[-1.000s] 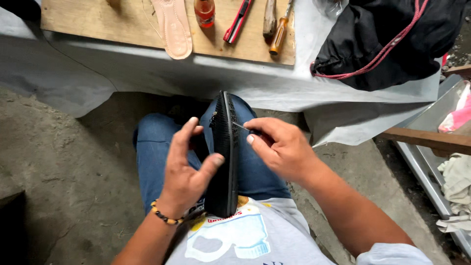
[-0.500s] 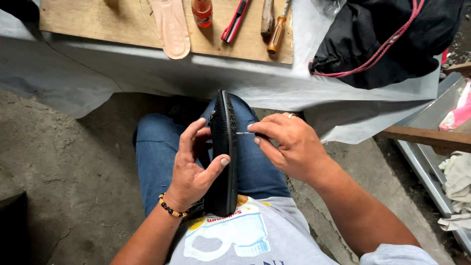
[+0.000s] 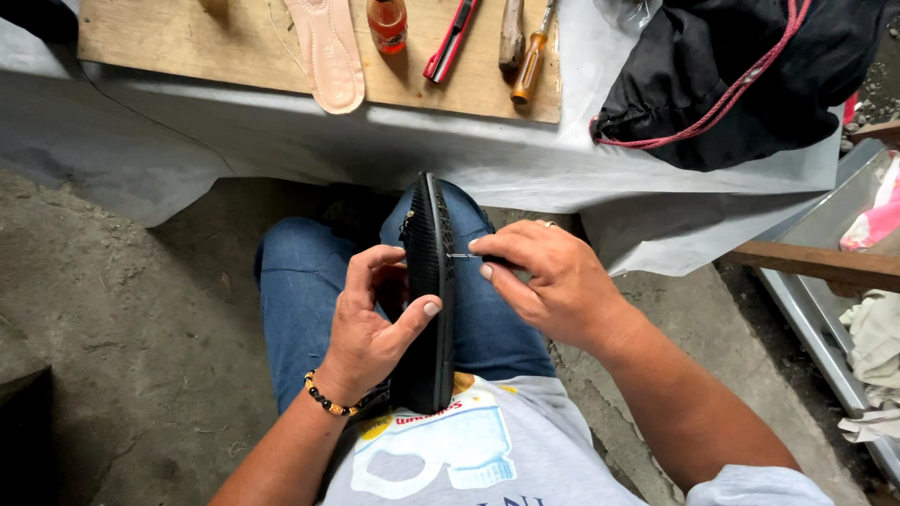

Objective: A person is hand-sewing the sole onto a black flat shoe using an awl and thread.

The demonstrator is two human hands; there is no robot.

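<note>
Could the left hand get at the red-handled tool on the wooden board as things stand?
Probably not right away. The left hand is wrapped around the black shoe sole propped on the lap, so it is occupied. The red-handled tool lies uncovered on the wooden board, beyond the knees, nothing blocking it.

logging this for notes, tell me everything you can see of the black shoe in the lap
The shoe is black, seen edge-on with its ribbed rubber-looking sole facing right. It stands on end between the jeans-clad thighs, one end toward the table and the other against the shirt. The left hand grips it, thumb across the sole. The right hand presses a thin metal needle into its edge.
</note>
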